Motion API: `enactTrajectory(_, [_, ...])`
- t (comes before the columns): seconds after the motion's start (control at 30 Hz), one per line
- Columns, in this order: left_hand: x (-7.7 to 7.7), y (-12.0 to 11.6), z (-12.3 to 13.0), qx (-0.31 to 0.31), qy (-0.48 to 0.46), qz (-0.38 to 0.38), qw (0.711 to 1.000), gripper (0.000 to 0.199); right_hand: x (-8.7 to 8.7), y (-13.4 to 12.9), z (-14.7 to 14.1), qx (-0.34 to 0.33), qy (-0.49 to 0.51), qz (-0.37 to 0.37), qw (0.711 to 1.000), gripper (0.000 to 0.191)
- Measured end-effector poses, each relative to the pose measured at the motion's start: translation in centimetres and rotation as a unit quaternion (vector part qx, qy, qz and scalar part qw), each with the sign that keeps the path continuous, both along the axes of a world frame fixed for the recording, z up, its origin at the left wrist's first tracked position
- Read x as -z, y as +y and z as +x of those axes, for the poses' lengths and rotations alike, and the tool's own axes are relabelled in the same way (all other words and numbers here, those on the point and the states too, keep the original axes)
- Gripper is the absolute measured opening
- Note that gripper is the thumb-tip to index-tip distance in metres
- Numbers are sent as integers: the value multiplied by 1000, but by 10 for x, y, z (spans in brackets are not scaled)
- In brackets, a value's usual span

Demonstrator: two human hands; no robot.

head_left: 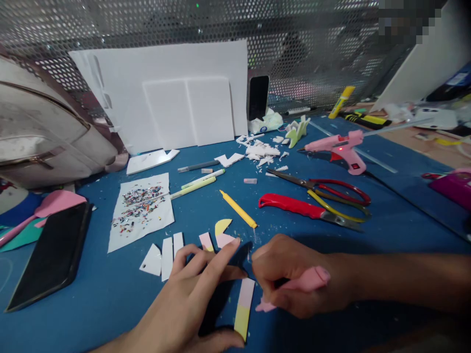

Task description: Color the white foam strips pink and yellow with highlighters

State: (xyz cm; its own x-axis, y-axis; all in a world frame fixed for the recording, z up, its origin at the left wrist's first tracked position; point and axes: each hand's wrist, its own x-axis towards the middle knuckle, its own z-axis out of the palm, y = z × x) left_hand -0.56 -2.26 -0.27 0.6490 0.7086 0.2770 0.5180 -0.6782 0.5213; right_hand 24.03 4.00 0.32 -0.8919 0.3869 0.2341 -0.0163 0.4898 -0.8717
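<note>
On the blue mat (140, 306), a small strip (244, 306), pink above and yellow below, lies between my hands. My left hand (200, 289) has its fingers spread, with the thumb at the strip's lower end and a fingertip at its upper end. To the right of the strip, my right hand (287, 274) is closed around a pink pen-like tool (311, 279), whose lower end points toward the strip. Above my left fingers lie a yellow-and-pink curved piece (222, 230), a pink-and-yellow piece (206, 241) and white pieces (167, 257).
A yellow pen (239, 209), red-handled cutter (290, 205), scissors (324, 189) and pink glue gun (340, 147) lie beyond my hands. White scraps (263, 150) sit farther back. At left are a paper with colourful bits (162, 184), a black phone (49, 255) and a bag (47, 122).
</note>
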Motion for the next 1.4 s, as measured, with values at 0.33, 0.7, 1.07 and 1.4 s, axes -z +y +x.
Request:
enactTrajectory(0.33, [-1, 1, 1, -1, -6, 3, 1000, 83, -7, 0, 2, 46, -19, -26, 998, 44])
enactTrajectory(0.7, [-32, 10, -7, -139, 60, 40, 988, 86, 1, -1, 8, 131, 117, -90, 980, 53])
enactTrajectory(1.07, [-24, 16, -35, -202, 162, 60, 964, 92, 0, -1, 8, 113, 104, -56, 987, 48])
enactTrajectory(1.4, [-15, 19, -38, -198, 173, 49, 964, 89, -4, -1, 6, 113, 104, -41, 987, 45])
